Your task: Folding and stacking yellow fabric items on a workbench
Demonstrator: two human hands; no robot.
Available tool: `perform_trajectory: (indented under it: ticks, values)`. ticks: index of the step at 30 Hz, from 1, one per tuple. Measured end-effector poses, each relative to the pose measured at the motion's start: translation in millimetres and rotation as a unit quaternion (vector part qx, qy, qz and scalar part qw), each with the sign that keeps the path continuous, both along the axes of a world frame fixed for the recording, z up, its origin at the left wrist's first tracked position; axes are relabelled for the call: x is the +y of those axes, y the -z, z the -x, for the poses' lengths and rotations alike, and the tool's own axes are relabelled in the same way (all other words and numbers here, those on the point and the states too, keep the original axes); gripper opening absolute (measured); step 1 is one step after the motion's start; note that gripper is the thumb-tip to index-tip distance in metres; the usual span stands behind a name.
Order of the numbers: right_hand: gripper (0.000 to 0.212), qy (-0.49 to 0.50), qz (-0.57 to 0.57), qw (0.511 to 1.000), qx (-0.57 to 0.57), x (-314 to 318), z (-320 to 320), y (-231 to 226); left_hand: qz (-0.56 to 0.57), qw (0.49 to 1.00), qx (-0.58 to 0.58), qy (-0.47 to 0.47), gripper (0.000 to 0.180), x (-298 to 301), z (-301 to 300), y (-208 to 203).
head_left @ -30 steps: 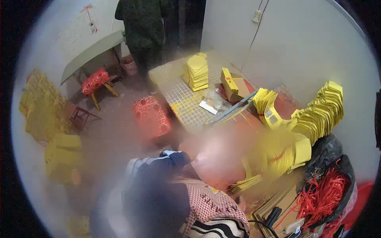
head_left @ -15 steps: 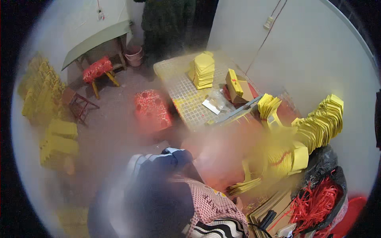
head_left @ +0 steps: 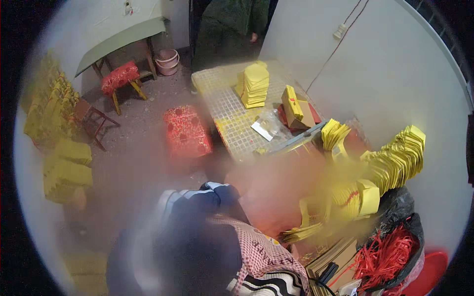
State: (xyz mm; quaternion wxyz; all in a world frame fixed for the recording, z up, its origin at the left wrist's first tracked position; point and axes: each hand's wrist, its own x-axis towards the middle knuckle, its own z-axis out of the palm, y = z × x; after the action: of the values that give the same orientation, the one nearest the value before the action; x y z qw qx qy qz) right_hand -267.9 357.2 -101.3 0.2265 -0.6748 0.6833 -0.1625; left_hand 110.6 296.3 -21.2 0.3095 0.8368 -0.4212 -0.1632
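My navy sleeve with white stripes (head_left: 217, 193) reaches to the near edge of the red tabletop (head_left: 271, 192). I cannot make out my left hand beyond it, where the picture is badly blurred. A sliver of my right hand (head_left: 295, 252) shows beside a pink checked cloth (head_left: 261, 249) on my body; its fingers are hidden. Close by this hand lies a fanned bundle of yellow papers (head_left: 301, 233). Further right stand a packed row of yellow folded papers (head_left: 348, 200) and a long leaning row of yellow paper pieces (head_left: 400, 155).
Red strips (head_left: 385, 256) fill a black bag (head_left: 417, 229) beside flat cardboard (head_left: 340, 256). Behind is a grid-patterned table (head_left: 222, 108) with a yellow stack (head_left: 256, 86) and a cardboard box (head_left: 298, 111). A red-covered stool (head_left: 187, 130) stands left; a person (head_left: 227, 34) stands beyond.
The view has shifted slightly, and the room is a little sharper. The person at the back now shows a hand beside their dark coat. My sleeve stays nearly in place.
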Motion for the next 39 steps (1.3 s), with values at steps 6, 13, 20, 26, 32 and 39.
perform_trajectory:
  ticks: [6, 13, 20, 26, 32, 39]
  values:
    - [0.029, -0.014, 0.122, 0.992, 0.030, 4, -5, -3, -0.002, 1.000, -0.005, 0.012, 0.046, -4, 2, 5]
    - [0.034, 0.011, 0.246, 0.968, 0.039, 13, -28, -15, -0.008, 0.999, -0.036, 0.021, 0.045, -3, 2, 4]
    - [0.040, 0.000, 0.069, 0.997, 0.044, 18, -38, -48, -0.016, 0.999, -0.031, 0.037, 0.045, -6, -1, 14]
    - [0.041, -0.027, 0.042, 0.996, 0.078, 17, -37, -47, 0.001, 0.999, -0.048, 0.021, 0.044, -5, 4, 11]
    - [0.039, -0.015, 0.218, 0.973, 0.074, 22, -53, -60, -0.033, 0.998, -0.053, 0.026, 0.043, -8, 6, 5]
    - [0.040, -0.018, 0.254, 0.964, 0.082, 20, -50, -54, -0.025, 0.998, -0.052, 0.025, 0.043, -16, 10, 4]
